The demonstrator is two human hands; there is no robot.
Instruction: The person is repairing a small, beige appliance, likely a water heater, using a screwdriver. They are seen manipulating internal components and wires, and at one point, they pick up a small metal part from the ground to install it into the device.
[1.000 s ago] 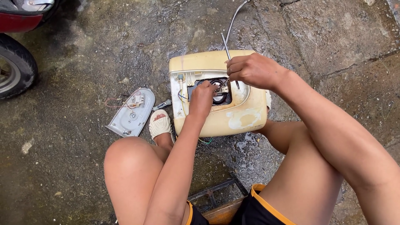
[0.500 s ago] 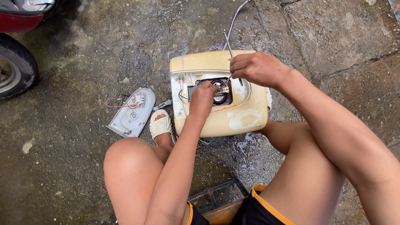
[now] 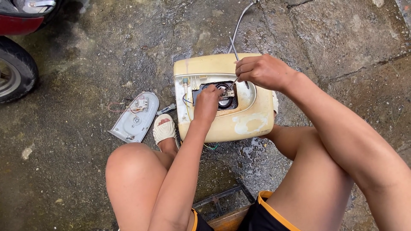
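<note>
Cream plastic water-heater casing [image 3: 239, 124], bulky and rigid, likely heavy, lying on wet concrete ground [image 3: 85, 179] between the knees; best gripped by its outer edges. Right hand [image 3: 262, 70] at 12 o'clock closed around thin metal tool [image 3: 234, 48]; left hand [image 3: 208, 102] pinching fragile fittings inside round opening [image 3: 226, 99]. Grey oval cover [image 3: 133, 119] at 9 o'clock.

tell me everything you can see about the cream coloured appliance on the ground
The cream appliance casing is a boxy, rounded shell that looks like plastic, yellowed and scuffed, with a pale patch near its front edge. It lies flat on the wet concrete ground. A recessed opening exposes a dark round part, thin wires and metal fittings. The left hand rests in that opening; the right hand holds a thin tool to it. A hose leads away behind.
</note>
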